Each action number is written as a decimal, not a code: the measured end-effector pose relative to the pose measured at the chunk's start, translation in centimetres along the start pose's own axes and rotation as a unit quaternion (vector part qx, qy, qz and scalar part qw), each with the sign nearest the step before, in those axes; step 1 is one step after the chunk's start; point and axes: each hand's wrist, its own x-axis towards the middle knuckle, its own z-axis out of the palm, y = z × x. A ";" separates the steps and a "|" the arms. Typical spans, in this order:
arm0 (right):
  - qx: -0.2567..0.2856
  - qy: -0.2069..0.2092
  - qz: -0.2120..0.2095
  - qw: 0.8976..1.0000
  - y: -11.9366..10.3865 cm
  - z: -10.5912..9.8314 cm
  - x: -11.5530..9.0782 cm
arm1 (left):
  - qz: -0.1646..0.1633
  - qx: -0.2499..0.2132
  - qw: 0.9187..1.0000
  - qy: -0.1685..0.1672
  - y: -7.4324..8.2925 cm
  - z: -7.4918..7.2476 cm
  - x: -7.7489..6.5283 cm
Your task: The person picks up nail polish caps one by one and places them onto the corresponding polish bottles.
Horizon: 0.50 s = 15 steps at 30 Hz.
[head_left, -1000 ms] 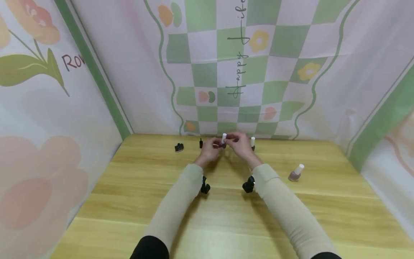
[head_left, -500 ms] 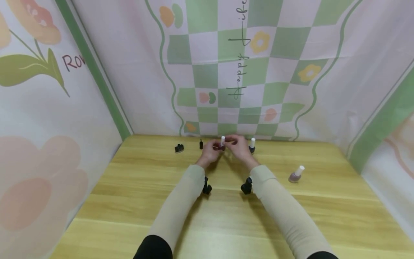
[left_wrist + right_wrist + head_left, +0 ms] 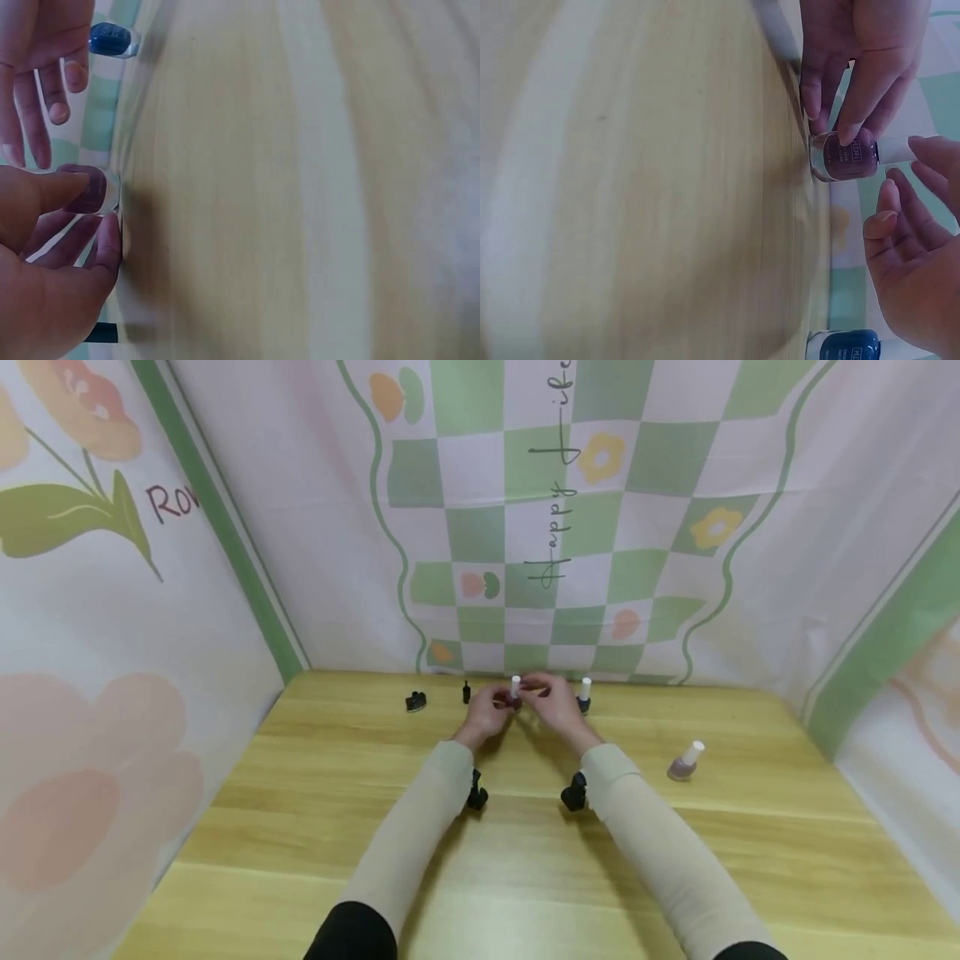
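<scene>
A dark plum nail polish bottle [image 3: 847,156] with a white cap [image 3: 516,683] stands upright between my hands near the table's back edge. My left hand [image 3: 489,710] grips its glass body, with a fingertip on the label in the right wrist view. My right hand [image 3: 553,702] pinches the white cap between thumb and finger, its other fingers loosely bent. Just to the right of that hand stands a dark blue nail polish bottle [image 3: 584,702], also white-capped.
A mauve nail polish bottle [image 3: 682,767] with a white cap stands farther right and nearer. Left of my hands are a small black bottle-shaped thing [image 3: 467,695] and a low black object [image 3: 416,702]. A patterned curtain [image 3: 480,535] hangs behind the wooden table [image 3: 480,877].
Both hands have come down slightly with the plum bottle, shifting a little left. The dark blue bottle shows more fully beside my right hand. The grips look the same.
</scene>
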 end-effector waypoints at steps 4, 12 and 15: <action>-0.011 -0.018 0.025 0.999 -0.5 -0.5 -0.9 | -0.007 0.011 1.000 -0.019 -0.1 -0.6 -0.6; -0.046 -0.050 0.058 0.996 -1.9 -1.4 -3.2 | -0.016 0.068 0.994 -0.080 0.3 -3.0 -3.2; -0.059 -0.064 0.048 0.995 -2.2 -1.6 -4.0 | -0.013 0.069 0.992 -0.104 0.5 -3.9 -4.4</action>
